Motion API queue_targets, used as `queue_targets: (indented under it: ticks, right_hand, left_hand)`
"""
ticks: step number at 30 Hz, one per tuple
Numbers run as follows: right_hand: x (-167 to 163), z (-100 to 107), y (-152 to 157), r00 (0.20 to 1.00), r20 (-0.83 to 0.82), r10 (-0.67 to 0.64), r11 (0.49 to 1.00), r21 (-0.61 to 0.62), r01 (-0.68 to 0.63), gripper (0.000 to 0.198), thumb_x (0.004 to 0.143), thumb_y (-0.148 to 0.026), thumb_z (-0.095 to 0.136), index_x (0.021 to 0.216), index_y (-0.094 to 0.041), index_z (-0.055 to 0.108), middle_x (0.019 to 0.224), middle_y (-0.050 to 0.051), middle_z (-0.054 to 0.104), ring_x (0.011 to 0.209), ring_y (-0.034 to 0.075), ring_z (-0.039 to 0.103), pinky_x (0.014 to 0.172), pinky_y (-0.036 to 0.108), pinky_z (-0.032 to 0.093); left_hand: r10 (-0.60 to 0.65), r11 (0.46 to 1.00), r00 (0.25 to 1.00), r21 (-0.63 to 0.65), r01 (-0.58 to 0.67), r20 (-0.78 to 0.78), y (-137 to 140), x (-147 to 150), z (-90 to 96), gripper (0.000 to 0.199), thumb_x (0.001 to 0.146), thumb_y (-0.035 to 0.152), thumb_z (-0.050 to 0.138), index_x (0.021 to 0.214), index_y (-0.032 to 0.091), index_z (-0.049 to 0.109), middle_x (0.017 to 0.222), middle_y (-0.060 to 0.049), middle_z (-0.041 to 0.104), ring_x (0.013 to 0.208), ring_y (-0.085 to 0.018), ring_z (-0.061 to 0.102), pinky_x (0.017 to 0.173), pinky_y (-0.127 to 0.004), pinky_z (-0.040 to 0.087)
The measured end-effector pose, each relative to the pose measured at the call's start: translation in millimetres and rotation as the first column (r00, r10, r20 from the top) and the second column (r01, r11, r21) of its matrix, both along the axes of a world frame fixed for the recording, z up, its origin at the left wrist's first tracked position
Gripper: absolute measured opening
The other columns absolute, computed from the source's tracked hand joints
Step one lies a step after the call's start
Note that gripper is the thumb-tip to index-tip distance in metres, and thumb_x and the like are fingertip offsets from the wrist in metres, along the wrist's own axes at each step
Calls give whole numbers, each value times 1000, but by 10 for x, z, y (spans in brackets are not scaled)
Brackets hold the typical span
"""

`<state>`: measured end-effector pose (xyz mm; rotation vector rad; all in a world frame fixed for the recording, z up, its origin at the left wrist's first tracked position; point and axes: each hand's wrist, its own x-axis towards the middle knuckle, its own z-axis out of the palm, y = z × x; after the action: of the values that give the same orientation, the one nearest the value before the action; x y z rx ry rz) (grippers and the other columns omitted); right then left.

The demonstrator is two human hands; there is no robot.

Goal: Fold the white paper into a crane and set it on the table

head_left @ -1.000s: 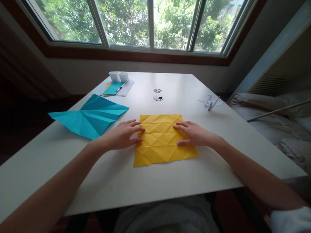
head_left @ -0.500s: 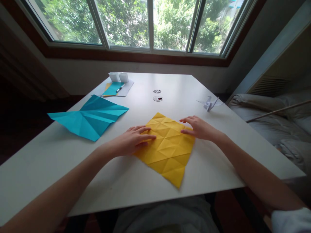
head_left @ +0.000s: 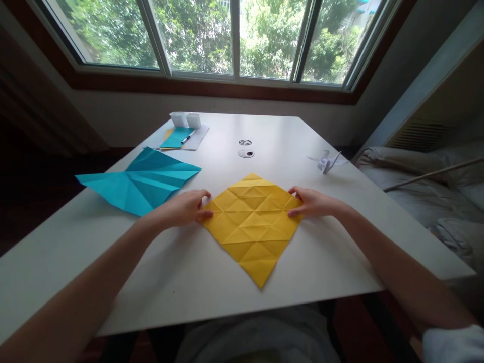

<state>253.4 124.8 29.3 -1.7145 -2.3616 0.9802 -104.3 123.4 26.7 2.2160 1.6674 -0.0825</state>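
Observation:
A yellow sheet of origami paper (head_left: 255,219) lies in front of me, covered in crossing creases, with one corner pointing toward me. My left hand (head_left: 187,207) is at its left corner, thumb on top and fingers curled at the edge. At the right corner my right hand (head_left: 313,202) pinches the paper, its thumb over the upper face. Behind my left forearm rests a large creased blue sheet of paper (head_left: 147,181), its points raised in places; the forearm covers part of its near side.
A white paper crane (head_left: 325,162) stands on the white table (head_left: 227,302) at the right. Far left are two small white boxes (head_left: 186,120), small coloured sheets (head_left: 174,137) and a pen (head_left: 188,136). Two round inserts (head_left: 246,154) sit mid-table. A padded seat (head_left: 401,176) is beyond the right edge.
My left hand has slid left from the sheet's surface to its left corner. The right hand has closed on the right corner. The yellow paper has turned slightly, its near corner shifting left.

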Motion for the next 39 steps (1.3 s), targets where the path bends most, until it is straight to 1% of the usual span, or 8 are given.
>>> queue_targets:
  ticks: [5,11,14,17,22,28,34,39]
  right_hand:
    - [39,-18,73,996,82,35,994,98,-43,31,65,-47,61,76,-18,54,72,0,54,66,15,49,55,24,35]
    - [115,-69,136,999,-44,4,990,142,3,34,65,-48,60,63,-18,45,59,-4,39,56,9,38,50,22,27]
    - [150,-78,147,988,-153,-33,995,93,48,36,65,-48,62,62,-18,42,57,-5,36,53,8,35,47,22,26]
    - [179,-67,153,955,-291,-46,998,30,57,34,65,-48,63,66,-18,47,62,-4,44,54,9,41,48,22,31]
    - [209,-50,161,937,-350,-4,999,-34,-8,36,67,-48,62,84,-17,57,82,3,59,67,13,53,56,24,40]
    - [240,-101,186,922,-385,38,997,-43,-59,36,65,-46,65,82,-16,55,77,1,58,65,12,51,55,24,39]
    - [246,-96,192,961,-243,132,977,195,-85,30,65,-42,64,65,-17,47,62,-4,44,57,9,40,53,23,34]
    - [252,-96,192,974,-170,148,959,264,-100,23,69,-40,58,71,-18,52,69,0,54,64,13,49,61,26,40]
  left_hand:
    - [52,990,988,-139,-32,147,17,-8,13,57,61,59,56,103,21,54,81,-2,62,73,-20,57,57,-25,42]
    - [-8,979,971,-198,57,240,12,28,53,39,62,51,61,83,18,56,81,-3,59,74,-19,54,60,-25,44]
    - [63,949,913,-306,70,403,-14,37,112,39,68,50,59,92,20,57,95,-5,61,86,-20,58,68,-27,47]
    - [84,921,851,-367,133,519,-34,28,148,40,71,48,59,103,24,58,103,-4,63,94,-21,58,73,-27,48]
    - [151,957,846,-289,4,512,5,-16,120,39,72,53,56,96,24,66,96,-4,67,88,-22,60,68,-28,49]
    - [185,971,839,-226,-76,512,70,-50,85,33,66,47,64,88,22,69,96,-3,68,90,-22,61,75,-29,49]
    - [175,978,840,-186,-90,513,87,-56,51,37,64,47,65,90,20,66,91,-5,67,86,-22,61,72,-29,50]
    - [83,996,905,-48,-69,416,131,-101,28,33,67,48,61,83,19,66,87,-4,67,82,-20,60,69,-27,47]
